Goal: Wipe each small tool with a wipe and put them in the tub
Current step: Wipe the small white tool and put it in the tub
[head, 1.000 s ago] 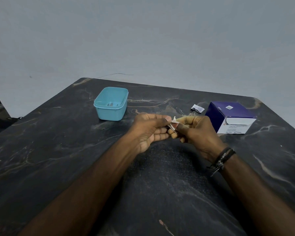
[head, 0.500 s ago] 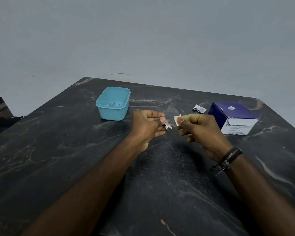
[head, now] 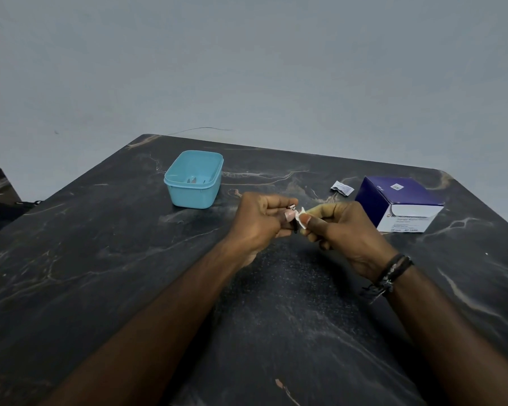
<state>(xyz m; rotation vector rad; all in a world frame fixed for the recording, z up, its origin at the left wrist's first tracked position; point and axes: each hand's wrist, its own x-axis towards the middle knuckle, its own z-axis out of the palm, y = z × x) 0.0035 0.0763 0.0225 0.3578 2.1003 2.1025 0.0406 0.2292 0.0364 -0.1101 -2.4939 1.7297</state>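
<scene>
Item in hand: small tool (head: 292,212), metal, mostly hidden, pinched in the curled fingers of the left hand (head: 260,222) above the dark table (head: 100,259); the right hand (head: 339,230) pinched a white wipe (head: 301,218) against it; step judged as wiping. Tub (head: 194,178), blue, stood beyond the left hand, already holding small items; the next move would likely call for carrying the tool there and releasing it. Also present: purple box (head: 399,200); torn sachet (head: 341,188).
</scene>
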